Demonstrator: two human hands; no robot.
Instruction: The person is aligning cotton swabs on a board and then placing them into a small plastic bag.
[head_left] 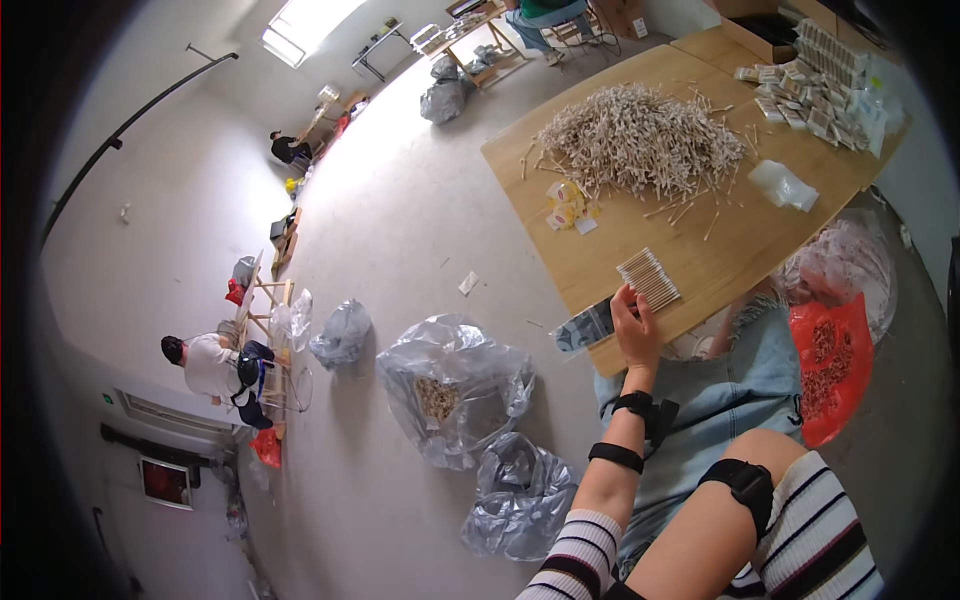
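Note:
My left hand (634, 328) is at the near edge of the wooden table (720, 250). Its fingers curl on the mouth of a small clear plastic bag (582, 330) that lies over the table's corner. Its fingertips touch the near end of a neat flat row of thin wooden sticks with pale tips (648, 277). A large loose heap of the same sticks (640, 140) lies farther back on the table. My right forearm (720, 510), with a black band, bends back toward the lower edge, and its hand is out of view.
A crumpled clear bag (782, 185), small yellow packets (565, 205) and stacked small packs (815, 95) lie on the table. A red bag (830, 365) of sticks sits at my right. Large grey plastic bags (455, 385) (520, 495) stand on the floor. Another person (215, 370) works at far left.

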